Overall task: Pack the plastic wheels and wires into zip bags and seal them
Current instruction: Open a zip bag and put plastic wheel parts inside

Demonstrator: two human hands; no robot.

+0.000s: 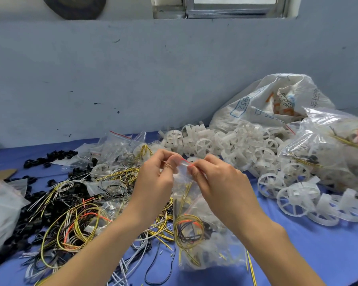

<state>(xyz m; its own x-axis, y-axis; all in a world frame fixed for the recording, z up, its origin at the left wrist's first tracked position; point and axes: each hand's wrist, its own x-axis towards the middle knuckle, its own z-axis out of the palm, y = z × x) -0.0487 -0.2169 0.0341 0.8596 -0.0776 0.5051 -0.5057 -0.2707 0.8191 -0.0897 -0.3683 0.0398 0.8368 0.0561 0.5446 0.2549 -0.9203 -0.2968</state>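
The step in hand looks to be sealing. Both hands meet at the mouth of the zip bag [196, 246], over the middle of the desk [318, 254]. The left hand [155, 174] and the right hand [217, 178] each pinch the red zip strip [186, 162] between thumb and curled fingers [194, 171], close together, holding the bag's top edge.

To do this well, I judge, the two lips of the strip should be lined up first. They should then be pressed shut at one end and run along to the other, so that no gap is left (a stray wire end caught in the track would stop it closing). Thin yellow wire ends stand up toward the mouth and want tucking down before the press.

The bag is clear, crumpled plastic, hanging from the pinch toward the near edge; whether its bottom rests on the desk I cannot tell. Through it shows a yellow coil [188, 230] with orange and black strands, and some small dark parts. More loose wires [77, 219] sprawl toward the left near corner, and white plastic wheels [225, 145] are heaped along the far edge to the right.
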